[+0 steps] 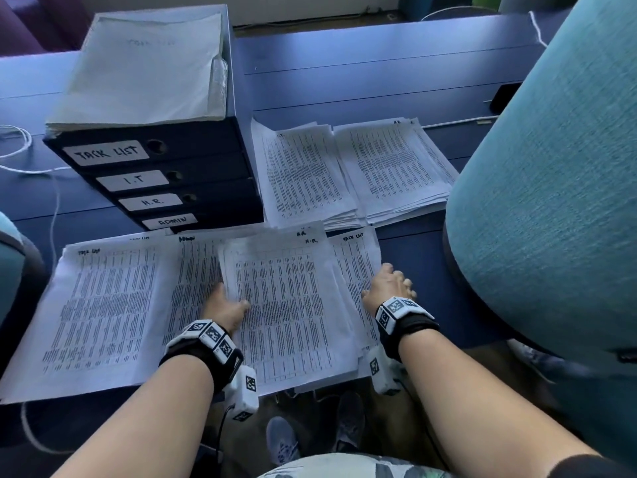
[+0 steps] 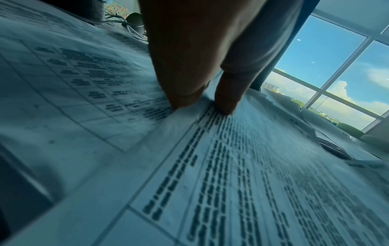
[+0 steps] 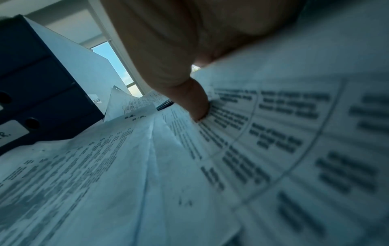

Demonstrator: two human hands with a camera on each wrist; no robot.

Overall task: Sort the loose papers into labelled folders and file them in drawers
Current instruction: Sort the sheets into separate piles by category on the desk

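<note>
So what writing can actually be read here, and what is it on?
"TASK LIST": top drawer label
"I.T": second drawer label
"H.R.": third drawer label
"ADMIN": bottom drawer label
"H.R": handwritten on middle paper stack
Printed tables: too small to read.

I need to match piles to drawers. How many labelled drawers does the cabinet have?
4, stacked top to bottom: the TASK LIST drawer, the I.T drawer, the H.R. drawer and the ADMIN drawer.
</note>
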